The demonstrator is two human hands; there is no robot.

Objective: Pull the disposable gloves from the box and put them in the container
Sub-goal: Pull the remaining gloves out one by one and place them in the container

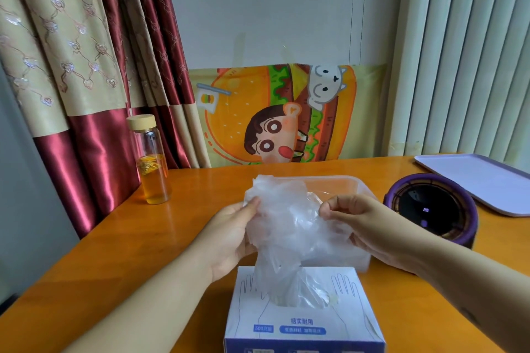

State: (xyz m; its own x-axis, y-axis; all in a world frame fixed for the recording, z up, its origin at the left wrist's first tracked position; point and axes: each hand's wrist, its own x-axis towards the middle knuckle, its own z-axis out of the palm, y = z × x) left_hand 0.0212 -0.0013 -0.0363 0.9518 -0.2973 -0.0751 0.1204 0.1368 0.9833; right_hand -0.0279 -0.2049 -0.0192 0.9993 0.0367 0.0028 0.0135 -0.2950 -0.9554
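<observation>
Orange table (114, 252), glass bottle (152, 163) of amber drink on it at left, purple round gadget (433, 209) with a dark top at right, lavender tray (481, 178) just behind. Cartoon burger banner (275, 114) mid-frame, red-beige curtain (86, 66) upper left, blinds (464, 51) upper right.

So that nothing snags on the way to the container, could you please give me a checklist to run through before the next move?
1. The left hand grips the gloves: ok.
2. The right hand pinches them on the other side: ok.
3. Gloves free of the box: not ok, their lower end is in its opening.
4. The container is open on top, just beyond the gloves: ok.
5. Free room inside the container: cannot tell, the gloves hide most of it.
6. The bottle and the purple device stand off to the sides: ok.
</observation>
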